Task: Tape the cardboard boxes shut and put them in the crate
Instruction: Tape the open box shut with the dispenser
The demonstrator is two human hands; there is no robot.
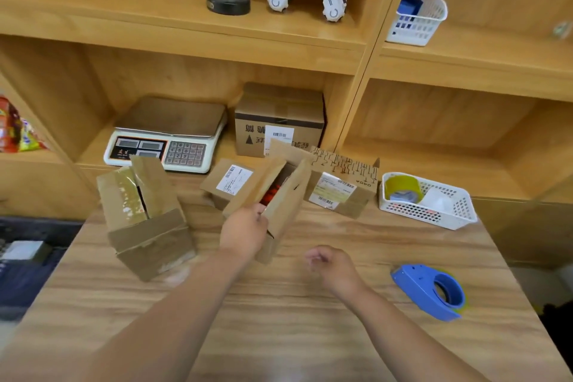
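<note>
Cardboard box, flaps open, gripped by left hand.

A person's left hand and right hand, both bare, with forearms uncovered as far up as can be seen.

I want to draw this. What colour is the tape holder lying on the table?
The tape holder is blue, clearest in the head view.

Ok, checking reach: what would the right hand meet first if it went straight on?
Probably the open cardboard box that the left hand holds; the right hand, loosely curled, points toward its near end, though depth is unclear.
</note>
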